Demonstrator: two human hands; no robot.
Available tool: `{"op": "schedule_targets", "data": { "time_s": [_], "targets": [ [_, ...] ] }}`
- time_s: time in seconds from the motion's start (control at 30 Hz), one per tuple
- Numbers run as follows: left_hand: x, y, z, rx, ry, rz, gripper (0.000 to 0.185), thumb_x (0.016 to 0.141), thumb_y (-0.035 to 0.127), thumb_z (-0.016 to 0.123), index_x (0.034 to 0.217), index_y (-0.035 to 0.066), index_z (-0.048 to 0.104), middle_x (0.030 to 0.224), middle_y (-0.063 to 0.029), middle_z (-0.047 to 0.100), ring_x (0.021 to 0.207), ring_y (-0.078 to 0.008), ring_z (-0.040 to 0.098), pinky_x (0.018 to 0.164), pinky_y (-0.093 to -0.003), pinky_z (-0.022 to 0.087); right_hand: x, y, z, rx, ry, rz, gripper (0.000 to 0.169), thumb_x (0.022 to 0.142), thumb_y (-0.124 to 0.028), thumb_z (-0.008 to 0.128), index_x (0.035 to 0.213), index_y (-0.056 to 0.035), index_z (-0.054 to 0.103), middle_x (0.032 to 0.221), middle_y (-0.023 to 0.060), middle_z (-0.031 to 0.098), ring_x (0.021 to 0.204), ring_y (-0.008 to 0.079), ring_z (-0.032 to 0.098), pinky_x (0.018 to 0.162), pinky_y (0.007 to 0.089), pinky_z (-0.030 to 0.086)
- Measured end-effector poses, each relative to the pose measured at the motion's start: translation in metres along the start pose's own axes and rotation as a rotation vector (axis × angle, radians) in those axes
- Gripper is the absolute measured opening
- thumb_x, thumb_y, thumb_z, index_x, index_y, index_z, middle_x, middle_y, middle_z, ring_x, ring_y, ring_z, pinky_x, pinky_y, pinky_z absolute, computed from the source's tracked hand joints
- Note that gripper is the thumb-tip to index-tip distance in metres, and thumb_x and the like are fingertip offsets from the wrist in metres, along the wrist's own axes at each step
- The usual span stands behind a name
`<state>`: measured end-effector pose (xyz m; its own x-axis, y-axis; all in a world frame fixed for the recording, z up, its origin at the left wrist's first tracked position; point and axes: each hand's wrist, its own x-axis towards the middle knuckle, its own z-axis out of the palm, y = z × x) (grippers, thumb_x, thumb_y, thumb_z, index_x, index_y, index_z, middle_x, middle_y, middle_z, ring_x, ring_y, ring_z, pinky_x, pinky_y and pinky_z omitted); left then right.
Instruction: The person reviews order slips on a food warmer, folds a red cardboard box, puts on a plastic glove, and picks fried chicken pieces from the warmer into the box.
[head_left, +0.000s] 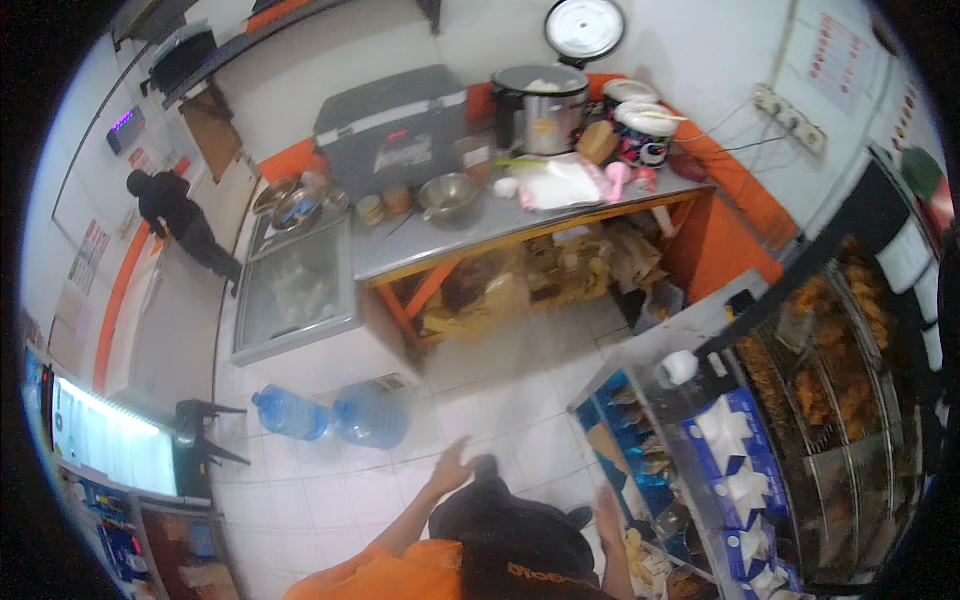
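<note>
My left hand (453, 466) hangs in front of my dark apron (510, 532), over the white tiled floor (480, 405). Its thumb stands apart from the fingers, and it holds nothing. On the other side of the apron, my right hand (609, 516) is slightly blurred, with straight fingers and nothing visible in it. It is nearest to the open shelves (634, 442) under the counter, though I cannot tell whether it touches them. Several blue boxes of white paper tissues (724, 435) line the counter edge beside a glass display case (825, 375) of fried food.
Two large blue water bottles (367, 416) stand on the floor beside a glass-topped chest freezer (300, 292). Behind, a metal worktable (409, 244) bears a steel bowl (448, 196), a grey cooler box (394, 127) and a rice cooker (544, 112). Another person (184, 217) stands far left.
</note>
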<state>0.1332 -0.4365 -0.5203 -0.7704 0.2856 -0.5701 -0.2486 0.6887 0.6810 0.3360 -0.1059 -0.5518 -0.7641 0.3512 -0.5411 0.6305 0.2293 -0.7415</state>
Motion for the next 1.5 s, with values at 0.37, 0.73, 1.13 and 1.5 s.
{"op": "schedule_targets", "data": {
  "time_s": [0.37, 0.73, 1.13, 1.5],
  "targets": [
    [0.001, -0.121, -0.139, -0.099, 0.448, -0.154, 0.059, 0.097, 0.049, 0.064, 0.131, 0.001, 0.064, 0.129, -0.0233, 0.066, 0.122, -0.0358, 0.063, 0.104, -0.0441, 0.048, 0.088, -0.189, -0.006, -0.315, -0.134, 0.069, 0.060, 0.108, -0.038, 0.044, 0.155, -0.0007, 0.036, 0.152, 0.0275, 0.046, 0.143, 0.0392, 0.044, 0.118, 0.0447, 0.034],
    [0.090, -0.121, -0.170, -0.035, 0.258, -0.190, 0.051, 0.104, 0.044, 0.053, 0.134, 0.004, 0.064, 0.129, -0.0183, 0.068, 0.126, -0.0302, 0.061, 0.110, -0.0385, 0.044, 0.238, -0.258, -0.022, -0.428, -0.418, 0.020, 0.053, 0.107, -0.033, 0.045, 0.152, -0.0048, 0.044, 0.153, 0.0217, 0.047, 0.142, 0.0287, 0.044, 0.115, 0.0408, 0.035],
    [0.119, -0.063, -0.121, -0.630, 0.067, -0.752, 0.034, 0.100, 0.028, 0.059, 0.126, 0.007, 0.064, 0.120, -0.0107, 0.069, 0.109, -0.0253, 0.065, 0.092, -0.0399, 0.051, 0.442, -0.254, -0.086, -0.804, -0.879, -0.165, 0.058, 0.100, -0.044, 0.055, 0.147, -0.0101, 0.052, 0.129, 0.0215, 0.065, 0.115, 0.0379, 0.064, 0.096, 0.0459, 0.052],
    [0.355, 0.174, -0.273, -1.011, 0.587, -0.225, 0.052, 0.101, 0.026, 0.062, 0.145, 0.002, 0.048, 0.139, -0.0139, 0.059, 0.120, -0.0256, 0.061, 0.099, -0.0389, 0.050, 0.628, -0.593, -0.029, -0.484, -0.287, -0.835, 0.046, 0.094, -0.022, 0.064, 0.133, 0.0020, 0.059, 0.121, 0.0267, 0.066, 0.112, 0.0419, 0.063, 0.101, 0.0464, 0.049]
  ]
}}
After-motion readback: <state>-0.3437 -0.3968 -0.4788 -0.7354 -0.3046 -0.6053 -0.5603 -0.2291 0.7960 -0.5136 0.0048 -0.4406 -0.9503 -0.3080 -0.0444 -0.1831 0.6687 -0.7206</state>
